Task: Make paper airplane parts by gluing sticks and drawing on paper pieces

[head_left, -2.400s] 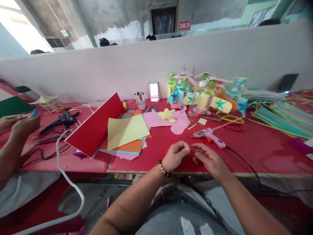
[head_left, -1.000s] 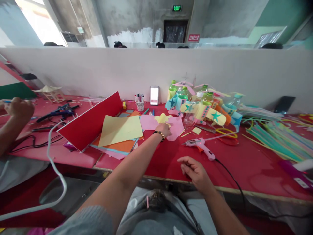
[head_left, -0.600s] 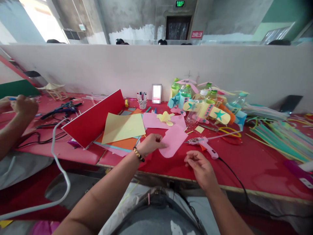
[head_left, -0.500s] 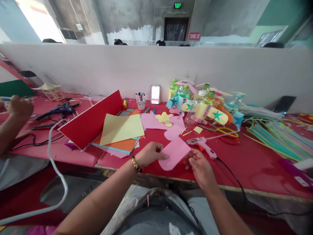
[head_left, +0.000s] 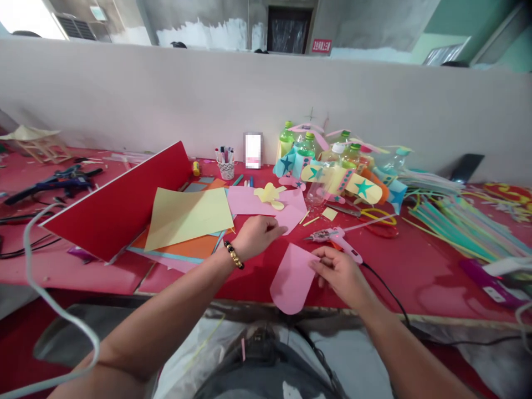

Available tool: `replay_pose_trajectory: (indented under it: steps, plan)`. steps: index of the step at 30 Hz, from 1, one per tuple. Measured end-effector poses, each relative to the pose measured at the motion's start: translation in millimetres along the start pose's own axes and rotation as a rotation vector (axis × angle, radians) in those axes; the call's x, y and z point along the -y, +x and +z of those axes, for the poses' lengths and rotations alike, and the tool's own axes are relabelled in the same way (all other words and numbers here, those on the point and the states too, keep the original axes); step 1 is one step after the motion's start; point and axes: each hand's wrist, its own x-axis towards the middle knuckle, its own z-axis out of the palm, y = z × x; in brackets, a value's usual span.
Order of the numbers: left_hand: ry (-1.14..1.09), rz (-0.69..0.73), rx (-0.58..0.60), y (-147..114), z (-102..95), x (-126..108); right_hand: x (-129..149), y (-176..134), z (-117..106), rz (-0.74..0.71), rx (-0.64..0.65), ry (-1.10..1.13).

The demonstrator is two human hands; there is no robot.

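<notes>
Item, pink cut-out (head_left: 292, 282): square at one end, rounded at the other, hanging over the near part of the red surface (head_left: 245, 282), rounded end facing the wearer; its right edge is partly disappearing behind fingers, and whether it is touching the surface I am unable to tell.

Item, pink sheet (head_left: 243, 200): lying flat beyond, its middle being covered by a yellow flower shape (head_left: 269, 194), another part by the left hand.

Item, glue gun (head_left: 343, 241): lying just beyond the right hand, which is hiding part of its lower side; its black cord is running toward the surface's edge.

Item, upright screen (head_left: 253, 149): showing only as blurred blocks.

Item, bottles (head_left: 306, 145): crowding together, paper wings masking many of their bodies.

Right hand (head_left: 338, 274): reaching in from the lower right, thumb and fingers pinching the cut-out by its edge.

Left hand (head_left: 255, 238): stretching forward, palm down, bracelet (head_left: 233, 255) circling the wrist; fingers are curling nearly closed over the pink sheet, and whether they are gripping paper I am unable to tell.
</notes>
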Motion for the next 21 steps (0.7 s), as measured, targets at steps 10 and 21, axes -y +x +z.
replay_pose_trajectory:
  steps: [10,21]
  plan:
    - [0.368,0.451,0.342,-36.2,45.7,-24.6,11.3,99.8,-68.8,-0.382,-0.046,-0.975]
    - [0.374,0.644,0.350,-37.2,67.3,-5.4,-4.8,172.5,-67.0,-0.350,0.226,-1.117]
